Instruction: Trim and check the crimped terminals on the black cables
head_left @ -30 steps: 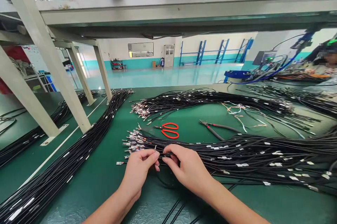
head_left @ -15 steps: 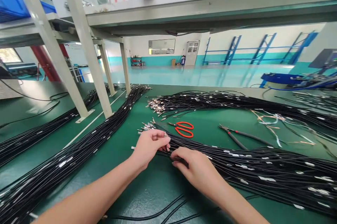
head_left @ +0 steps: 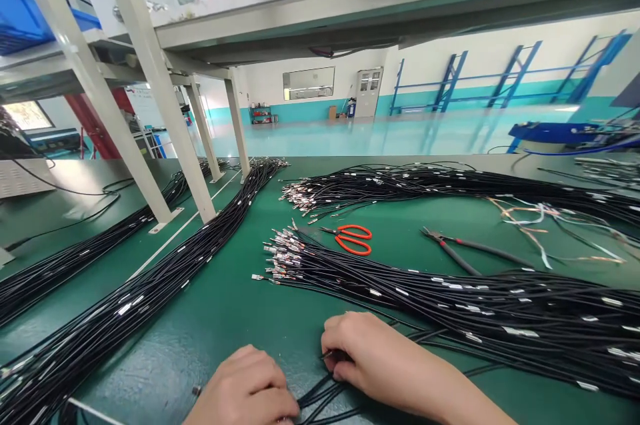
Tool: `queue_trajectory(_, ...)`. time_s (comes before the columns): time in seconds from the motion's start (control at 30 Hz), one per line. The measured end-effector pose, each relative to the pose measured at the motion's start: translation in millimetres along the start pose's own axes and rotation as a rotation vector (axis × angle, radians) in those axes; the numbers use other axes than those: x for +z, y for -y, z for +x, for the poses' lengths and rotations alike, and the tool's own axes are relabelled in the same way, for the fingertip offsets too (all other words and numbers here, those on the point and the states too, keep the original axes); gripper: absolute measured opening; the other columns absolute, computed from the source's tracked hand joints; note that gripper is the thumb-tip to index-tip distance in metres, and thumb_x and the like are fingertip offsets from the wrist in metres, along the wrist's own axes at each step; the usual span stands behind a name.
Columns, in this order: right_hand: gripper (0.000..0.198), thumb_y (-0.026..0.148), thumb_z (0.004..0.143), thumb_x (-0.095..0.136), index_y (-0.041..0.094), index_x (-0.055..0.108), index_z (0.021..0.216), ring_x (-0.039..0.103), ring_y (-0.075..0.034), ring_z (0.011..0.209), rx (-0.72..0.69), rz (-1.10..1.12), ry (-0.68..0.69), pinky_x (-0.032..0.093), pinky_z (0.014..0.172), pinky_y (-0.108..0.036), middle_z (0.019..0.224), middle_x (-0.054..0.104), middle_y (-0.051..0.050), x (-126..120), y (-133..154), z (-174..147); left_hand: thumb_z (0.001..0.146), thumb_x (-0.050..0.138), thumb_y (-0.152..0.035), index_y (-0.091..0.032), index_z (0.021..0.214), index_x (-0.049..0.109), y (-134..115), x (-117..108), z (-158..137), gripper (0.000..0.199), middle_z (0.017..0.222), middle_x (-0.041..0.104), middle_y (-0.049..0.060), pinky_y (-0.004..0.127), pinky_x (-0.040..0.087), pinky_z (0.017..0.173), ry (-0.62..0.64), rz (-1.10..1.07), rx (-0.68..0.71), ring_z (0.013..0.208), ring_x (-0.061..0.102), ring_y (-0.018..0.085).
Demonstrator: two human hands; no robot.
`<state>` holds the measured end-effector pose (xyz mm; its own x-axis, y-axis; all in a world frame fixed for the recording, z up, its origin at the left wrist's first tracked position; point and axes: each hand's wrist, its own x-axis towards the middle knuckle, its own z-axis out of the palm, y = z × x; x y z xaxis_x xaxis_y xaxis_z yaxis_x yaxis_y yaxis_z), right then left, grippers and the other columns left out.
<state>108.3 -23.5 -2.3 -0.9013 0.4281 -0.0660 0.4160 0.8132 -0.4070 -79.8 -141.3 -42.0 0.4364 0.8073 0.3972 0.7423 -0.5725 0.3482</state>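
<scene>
My left hand [head_left: 247, 388] is low at the front of the table, fingers curled down at several loose black cables [head_left: 325, 393]; its fingertips are mostly hidden. To its right, my right hand [head_left: 367, 358] is closed with thumb and fingers around a black cable, part of which shows between them. Just beyond the hands lies a thick bundle of black cables [head_left: 410, 282] with white labels. Metal terminals [head_left: 285, 255] cluster at the bundle's left end, apart from both hands.
Orange-handled scissors [head_left: 354, 239] and dark-handled pliers [head_left: 463, 248] lie behind the near bundle. A second cable bundle [head_left: 400, 182] runs along the back, another [head_left: 165, 265] at left. Shelf legs [head_left: 170, 112] stand on the green table [head_left: 220, 318]. Stripped wires [head_left: 540, 218] lie at right.
Both hands have left the terminal end of the near bundle and come down toward the front edge, to the loose cables. The view has shifted slightly.
</scene>
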Motion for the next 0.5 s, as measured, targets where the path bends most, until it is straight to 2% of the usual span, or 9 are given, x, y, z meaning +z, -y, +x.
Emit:
queue_trajectory(0.1, 0.018, 0.004, 0.065, 0.051, 0.019, 0.06, 0.064, 0.054, -0.011, 0.063, 0.022, 0.004, -0.002, 0.034, 0.053, -0.018, 0.07, 0.061, 0.002, 3, 0, 2, 0.086, 0.039, -0.026, -0.023, 0.079, 0.062, -2, 10, -9, 0.025, 0.075, 0.063, 0.003, 0.024, 0.042, 0.063, -0.124, 0.096, -0.09, 0.07, 0.056, 0.015)
queue_trajectory(0.17, 0.017, 0.004, 0.066, 0.052, 0.019, 0.061, 0.064, 0.054, -0.01, 0.064, 0.025, 0.024, -0.013, 0.035, 0.054, -0.017, 0.07, 0.061, 0.002, 4, 1, 3, 0.087, 0.038, -0.027, -0.023, 0.085, 0.06, -4, 12, -11, 0.023, 0.081, 0.062, 0.003, 0.023, 0.043, 0.064, -0.133, 0.202, -0.123, 0.073, 0.056, 0.015)
queue_trajectory(0.27, 0.015, 0.006, 0.067, 0.054, 0.019, 0.062, 0.063, 0.054, -0.01, 0.064, -0.001, 0.104, 0.028, 0.036, 0.055, -0.016, 0.068, 0.06, 0.003, 6, 1, 4, 0.086, 0.04, -0.028, -0.02, 0.094, 0.058, -5, 15, -10, 0.021, 0.077, 0.062, 0.003, 0.023, 0.042, 0.059, -0.078, 0.39, 0.0, 0.067, 0.055, 0.014)
queue_trajectory(0.33, 0.014, 0.008, 0.068, 0.056, 0.02, 0.063, 0.064, 0.055, -0.01, 0.065, -0.014, 0.141, 0.04, 0.037, 0.056, -0.016, 0.068, 0.06, 0.003, 5, 1, 3, 0.086, 0.04, -0.026, -0.018, 0.084, 0.058, -6, 18, -8, 0.02, 0.069, 0.059, 0.002, 0.023, 0.039, 0.054, -0.094, 0.454, 0.057, 0.06, 0.053, 0.013)
queue_trajectory(0.43, 0.014, 0.011, 0.073, 0.054, 0.021, 0.064, 0.072, 0.056, -0.012, 0.07, 0.049, 0.076, -0.083, 0.04, 0.062, -0.019, 0.075, 0.061, 0.002, -1, -2, 4, 0.087, 0.036, -0.019, -0.017, 0.064, 0.055, -6, 21, -3, 0.03, 0.058, 0.053, 0.001, 0.025, 0.034, 0.049, -0.197, 0.517, 0.078, 0.053, 0.048, 0.013)
queue_trajectory(0.5, 0.016, 0.011, 0.077, 0.049, 0.02, 0.063, 0.078, 0.057, -0.015, 0.073, 0.184, -0.078, -0.221, 0.042, 0.065, -0.023, 0.081, 0.061, -0.001, -5, -8, 5, 0.087, 0.034, -0.017, -0.017, 0.062, 0.055, -6, 20, 2, 0.033, 0.053, 0.051, 0.001, 0.026, 0.031, 0.048, -0.263, 0.561, 0.07, 0.051, 0.046, 0.013)
